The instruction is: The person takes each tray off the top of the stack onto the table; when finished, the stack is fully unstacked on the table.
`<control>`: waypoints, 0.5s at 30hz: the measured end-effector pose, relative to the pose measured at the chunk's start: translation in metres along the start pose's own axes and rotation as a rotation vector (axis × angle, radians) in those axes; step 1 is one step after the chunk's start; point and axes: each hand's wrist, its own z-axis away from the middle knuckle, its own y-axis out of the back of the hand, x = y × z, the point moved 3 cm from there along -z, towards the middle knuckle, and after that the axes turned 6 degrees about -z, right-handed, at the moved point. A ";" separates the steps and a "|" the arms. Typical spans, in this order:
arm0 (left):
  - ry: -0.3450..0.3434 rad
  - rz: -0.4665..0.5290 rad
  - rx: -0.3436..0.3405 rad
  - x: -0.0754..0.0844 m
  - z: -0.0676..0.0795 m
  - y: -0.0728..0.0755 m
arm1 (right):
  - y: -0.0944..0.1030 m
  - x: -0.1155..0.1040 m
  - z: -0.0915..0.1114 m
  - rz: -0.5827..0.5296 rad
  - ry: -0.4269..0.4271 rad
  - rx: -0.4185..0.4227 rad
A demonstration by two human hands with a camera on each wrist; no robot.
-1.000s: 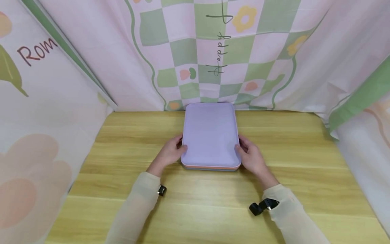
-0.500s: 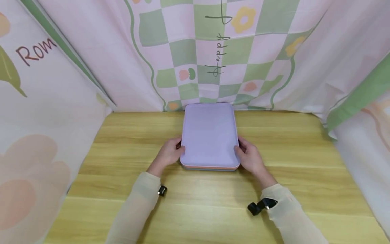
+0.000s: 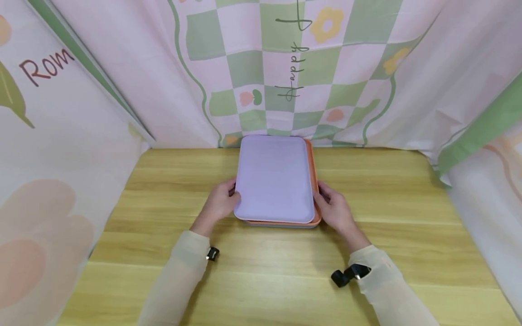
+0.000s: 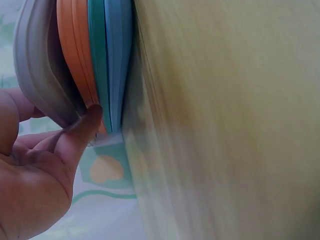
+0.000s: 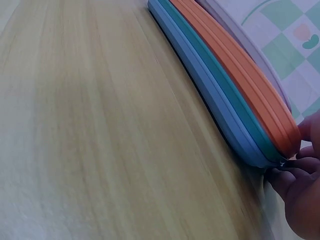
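A stack of rectangular trays with rounded corners lies at the back middle of the table. On top, the purple tray (image 3: 275,179) is shifted left and tilted, leaving a gap below it at the left side. My left hand (image 3: 220,199) pinches its left edge, thumb on top. Under it the orange tray (image 3: 313,174) shows along the right and front. In the left wrist view a teal tray (image 4: 98,55) and a blue tray (image 4: 119,60) lie beneath the orange one. My right hand (image 3: 332,206) grips the right side of the lower stack, thumb at the orange rim.
The wood-grain table (image 3: 261,276) stretches in front of the stack and to both sides. A patterned curtain (image 3: 281,68) hangs right behind the far edge, close to the trays. Printed cloth (image 3: 49,149) closes off the left side. Black cameras (image 3: 346,275) sit on the wrists.
The purple tray has slid left and come up off the orange tray at the left, moving with my left hand. The right hand and lower trays have stayed in place.
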 end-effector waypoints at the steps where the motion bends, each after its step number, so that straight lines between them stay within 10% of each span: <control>1: 0.011 0.013 0.004 -0.002 0.000 0.001 | 0.000 0.000 0.000 -0.002 0.005 -0.008; 15: 0.249 0.278 0.161 -0.029 0.011 0.016 | 0.002 -0.002 0.001 -0.039 0.004 -0.050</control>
